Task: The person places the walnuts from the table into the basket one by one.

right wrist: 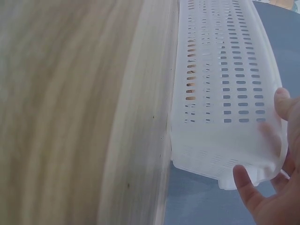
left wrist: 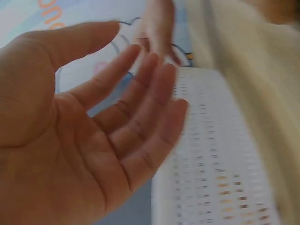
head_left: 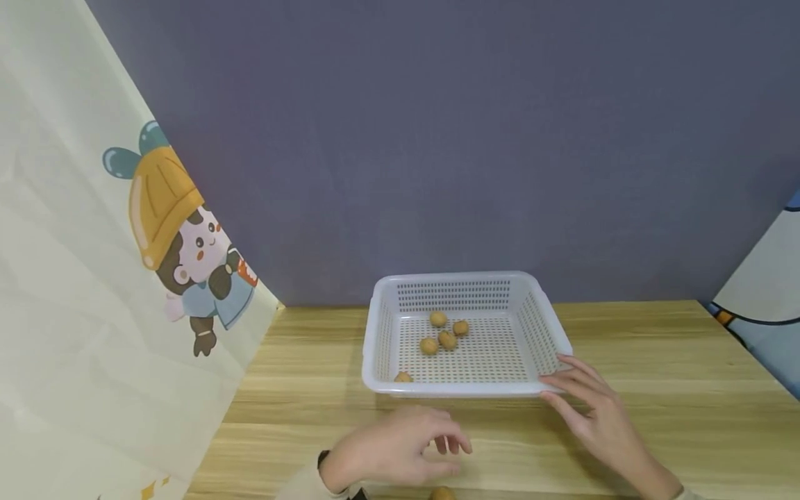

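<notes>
A white perforated plastic basket (head_left: 465, 390) stands on the wooden table, with several small round tan things (head_left: 446, 339) that look like walnuts on its floor. At the basket's near right corner, my right hand (head_left: 596, 410) holds the rim between thumb and fingers. In the right wrist view, fingers show faintly through the basket wall (right wrist: 213, 140). My left hand (head_left: 406, 444) hovers in front of the basket, its fingers loosely bent. The left wrist view shows its palm (left wrist: 70, 150) holding nothing. Below that hand, another round tan thing (head_left: 442, 493) is cut off by the frame's bottom edge.
Behind the basket rises a dark grey-blue wall (head_left: 437, 139). A pale sheet with a cartoon figure (head_left: 194, 243) hangs at the left, and another printed sheet (head_left: 765, 298) at the right. Bare wood of the table (head_left: 675, 361) shows right of the basket.
</notes>
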`<state>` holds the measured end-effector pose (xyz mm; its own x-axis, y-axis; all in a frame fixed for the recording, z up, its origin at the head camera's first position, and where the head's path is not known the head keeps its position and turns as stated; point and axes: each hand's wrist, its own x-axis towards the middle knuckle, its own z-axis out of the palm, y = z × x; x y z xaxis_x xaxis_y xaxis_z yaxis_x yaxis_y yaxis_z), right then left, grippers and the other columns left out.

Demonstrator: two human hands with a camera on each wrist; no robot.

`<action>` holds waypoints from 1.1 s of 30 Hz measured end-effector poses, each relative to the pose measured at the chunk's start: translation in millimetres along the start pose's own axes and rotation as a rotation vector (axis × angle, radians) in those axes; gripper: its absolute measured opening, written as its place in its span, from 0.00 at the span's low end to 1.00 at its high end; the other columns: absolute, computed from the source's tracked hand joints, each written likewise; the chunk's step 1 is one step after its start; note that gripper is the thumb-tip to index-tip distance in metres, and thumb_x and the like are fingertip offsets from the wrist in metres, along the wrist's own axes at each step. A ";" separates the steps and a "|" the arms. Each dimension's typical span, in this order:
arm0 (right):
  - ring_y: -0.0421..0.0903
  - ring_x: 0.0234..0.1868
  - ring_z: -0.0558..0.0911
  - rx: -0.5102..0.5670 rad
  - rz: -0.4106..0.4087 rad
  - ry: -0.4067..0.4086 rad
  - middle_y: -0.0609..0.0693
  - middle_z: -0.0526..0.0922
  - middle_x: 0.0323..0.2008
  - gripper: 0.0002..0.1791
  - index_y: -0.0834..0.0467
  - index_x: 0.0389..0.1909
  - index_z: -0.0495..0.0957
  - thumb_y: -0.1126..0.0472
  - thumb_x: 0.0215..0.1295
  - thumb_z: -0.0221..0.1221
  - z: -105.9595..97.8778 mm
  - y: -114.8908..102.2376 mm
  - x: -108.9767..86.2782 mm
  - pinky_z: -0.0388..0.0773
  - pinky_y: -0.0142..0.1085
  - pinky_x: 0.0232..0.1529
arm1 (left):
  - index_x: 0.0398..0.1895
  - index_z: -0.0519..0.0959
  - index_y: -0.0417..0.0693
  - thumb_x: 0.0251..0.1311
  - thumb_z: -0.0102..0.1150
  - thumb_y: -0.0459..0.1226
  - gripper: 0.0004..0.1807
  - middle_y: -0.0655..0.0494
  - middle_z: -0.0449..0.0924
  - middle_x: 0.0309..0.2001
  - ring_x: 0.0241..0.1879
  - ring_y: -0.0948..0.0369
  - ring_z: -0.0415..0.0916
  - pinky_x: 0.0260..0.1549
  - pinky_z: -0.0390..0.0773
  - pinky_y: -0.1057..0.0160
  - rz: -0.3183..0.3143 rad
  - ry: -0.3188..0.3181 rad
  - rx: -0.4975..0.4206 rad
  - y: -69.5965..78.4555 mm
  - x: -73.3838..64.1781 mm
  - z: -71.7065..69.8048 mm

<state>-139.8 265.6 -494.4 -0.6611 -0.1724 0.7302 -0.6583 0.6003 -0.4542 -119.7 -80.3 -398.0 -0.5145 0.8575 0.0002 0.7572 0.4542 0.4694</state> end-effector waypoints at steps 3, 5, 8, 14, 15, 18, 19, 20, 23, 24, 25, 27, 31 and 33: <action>0.33 0.73 0.72 0.002 -0.015 0.014 0.51 0.91 0.41 0.26 0.53 0.45 0.91 0.75 0.42 0.77 1.7 -0.4 -1.4 0.59 0.21 0.77 | 0.55 0.86 0.62 0.69 0.69 0.48 0.14 0.72 0.85 0.49 0.43 0.80 0.77 0.43 0.72 0.82 -0.040 -0.054 0.039 -5.5 -4.7 15.2; 0.33 0.73 0.73 -0.004 -0.026 0.020 0.50 0.91 0.41 0.26 0.53 0.46 0.91 0.74 0.41 0.77 2.7 -0.8 -2.6 0.60 0.21 0.77 | 0.55 0.86 0.64 0.67 0.72 0.50 0.15 0.74 0.83 0.49 0.42 0.81 0.75 0.43 0.71 0.82 -0.065 -0.089 0.048 -9.1 -7.4 23.9; 0.32 0.73 0.73 0.000 -0.026 0.023 0.50 0.91 0.41 0.27 0.53 0.46 0.91 0.74 0.41 0.77 3.7 -0.7 -4.3 0.60 0.21 0.76 | 0.54 0.87 0.68 0.64 0.74 0.52 0.17 0.76 0.81 0.46 0.40 0.81 0.71 0.42 0.69 0.82 -0.080 -0.105 0.067 -13.8 -10.8 35.0; 0.33 0.73 0.73 0.006 -0.019 0.023 0.52 0.91 0.41 0.27 0.54 0.45 0.91 0.76 0.40 0.77 4.0 -0.4 -2.2 0.61 0.22 0.77 | 0.50 0.88 0.70 0.56 0.77 0.53 0.18 0.80 0.79 0.41 0.42 0.81 0.72 0.45 0.71 0.80 -0.114 -0.099 0.055 -22.3 -14.0 48.2; 0.33 0.73 0.73 0.005 -0.020 0.023 0.51 0.91 0.41 0.27 0.54 0.45 0.91 0.75 0.40 0.77 3.9 -0.4 -1.7 0.61 0.22 0.76 | 0.50 0.88 0.69 0.55 0.77 0.52 0.18 0.81 0.79 0.41 0.42 0.82 0.72 0.46 0.72 0.80 -0.123 -0.105 0.029 -23.8 -13.8 49.5; 0.34 0.73 0.73 0.007 -0.029 0.027 0.51 0.90 0.41 0.27 0.53 0.46 0.91 0.75 0.41 0.77 3.7 0.1 0.1 0.61 0.22 0.76 | 0.49 0.88 0.66 0.57 0.77 0.49 0.16 0.81 0.80 0.39 0.41 0.82 0.73 0.44 0.73 0.80 -0.133 -0.131 -0.037 -28.3 -12.1 52.6; 0.34 0.73 0.73 0.006 -0.029 0.027 0.51 0.90 0.41 0.27 0.53 0.46 0.91 0.75 0.41 0.77 3.5 -0.1 0.6 0.61 0.22 0.76 | 0.50 0.88 0.65 0.58 0.76 0.49 0.16 0.81 0.80 0.39 0.40 0.82 0.73 0.44 0.73 0.80 -0.133 -0.141 -0.054 -29.7 -11.2 53.3; 0.34 0.73 0.73 0.003 -0.028 0.025 0.51 0.90 0.41 0.27 0.53 0.46 0.91 0.74 0.41 0.77 3.3 -0.2 1.0 0.61 0.22 0.77 | 0.50 0.88 0.64 0.59 0.76 0.49 0.16 0.81 0.80 0.39 0.40 0.82 0.73 0.44 0.73 0.80 -0.129 -0.150 -0.064 -31.1 -10.7 53.6; 0.33 0.73 0.73 0.004 -0.025 0.021 0.50 0.90 0.41 0.27 0.53 0.46 0.91 0.74 0.41 0.77 2.9 -0.9 1.9 0.61 0.22 0.77 | 0.51 0.88 0.63 0.61 0.76 0.48 0.15 0.80 0.81 0.39 0.40 0.82 0.73 0.43 0.73 0.80 -0.133 -0.170 -0.099 -33.7 -9.2 54.8; 0.33 0.73 0.73 0.004 -0.025 0.019 0.50 0.90 0.41 0.27 0.53 0.46 0.91 0.74 0.41 0.77 2.9 -1.3 2.1 0.61 0.22 0.77 | 0.51 0.88 0.62 0.61 0.75 0.47 0.15 0.80 0.81 0.39 0.40 0.83 0.73 0.43 0.73 0.80 -0.135 -0.173 -0.110 -34.3 -8.8 55.2; 0.33 0.73 0.73 0.004 -0.024 0.018 0.50 0.90 0.42 0.27 0.53 0.46 0.91 0.74 0.41 0.77 2.8 -1.7 2.2 0.61 0.22 0.77 | 0.51 0.88 0.62 0.61 0.75 0.47 0.15 0.80 0.81 0.39 0.40 0.83 0.73 0.43 0.73 0.80 -0.133 -0.174 -0.112 -34.7 -8.6 55.6; 0.33 0.73 0.73 0.003 -0.024 0.015 0.50 0.90 0.41 0.26 0.53 0.46 0.91 0.74 0.41 0.77 2.8 -2.2 2.2 0.61 0.22 0.77 | 0.51 0.88 0.62 0.61 0.75 0.47 0.15 0.80 0.82 0.39 0.40 0.83 0.74 0.43 0.74 0.81 -0.133 -0.177 -0.129 -35.0 -8.2 56.3; 0.33 0.73 0.73 -0.002 -0.014 0.008 0.50 0.90 0.41 0.25 0.54 0.45 0.91 0.74 0.42 0.77 2.8 -3.6 2.5 0.61 0.21 0.76 | 0.52 0.88 0.62 0.63 0.75 0.46 0.14 0.80 0.84 0.41 0.41 0.84 0.75 0.43 0.74 0.82 -0.113 -0.172 -0.146 -34.7 -7.6 56.5; 0.33 0.72 0.73 -0.004 -0.013 0.007 0.49 0.90 0.41 0.25 0.54 0.45 0.91 0.75 0.42 0.77 2.9 -3.9 2.7 0.61 0.20 0.76 | 0.52 0.87 0.62 0.64 0.74 0.46 0.14 0.79 0.84 0.41 0.41 0.84 0.75 0.43 0.75 0.82 -0.109 -0.169 -0.161 -34.0 -7.5 56.2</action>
<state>-140.0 260.5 -492.1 -0.6498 -0.1744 0.7398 -0.6652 0.6014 -0.4425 -119.0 -88.6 -463.7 -0.5051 0.8398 -0.1993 0.6200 0.5137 0.5930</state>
